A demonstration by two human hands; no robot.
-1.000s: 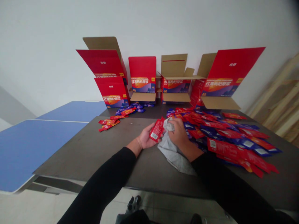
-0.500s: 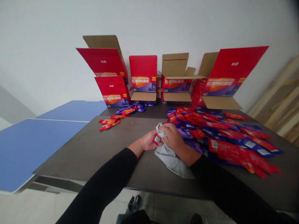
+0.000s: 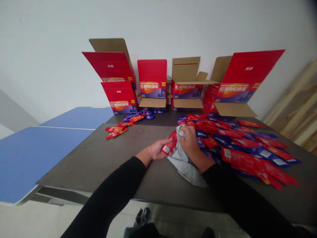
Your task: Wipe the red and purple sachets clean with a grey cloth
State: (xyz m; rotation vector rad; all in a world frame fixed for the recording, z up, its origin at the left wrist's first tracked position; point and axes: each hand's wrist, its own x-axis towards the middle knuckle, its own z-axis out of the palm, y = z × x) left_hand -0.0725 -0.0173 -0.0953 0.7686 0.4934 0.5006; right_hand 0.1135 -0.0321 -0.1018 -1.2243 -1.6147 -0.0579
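Note:
In the head view my left hand [image 3: 158,149] grips a red sachet [image 3: 169,144] with a white barcode label facing up. My right hand [image 3: 190,141] is closed on a grey cloth [image 3: 184,167], bunched at the fingers and trailing down onto the table. The top of the cloth sits against the right edge of the sachet. Just right of my right hand lies a large heap of red and purple sachets [image 3: 231,140]. Cloth and fingers hide part of the held sachet.
Red cartons with flaps raised line the wall: a stacked pair at left [image 3: 121,97], a middle box [image 3: 153,89], another box [image 3: 187,90] and a right-hand box [image 3: 232,92]. A few sachets [image 3: 116,129] lie at left on the dark table [image 3: 99,162]. A blue table [image 3: 56,155] adjoins it.
My right hand and the cloth have shifted slightly right and up, off the face of the sachet. More of the red sachet now shows in my left hand, which has stayed nearly in place.

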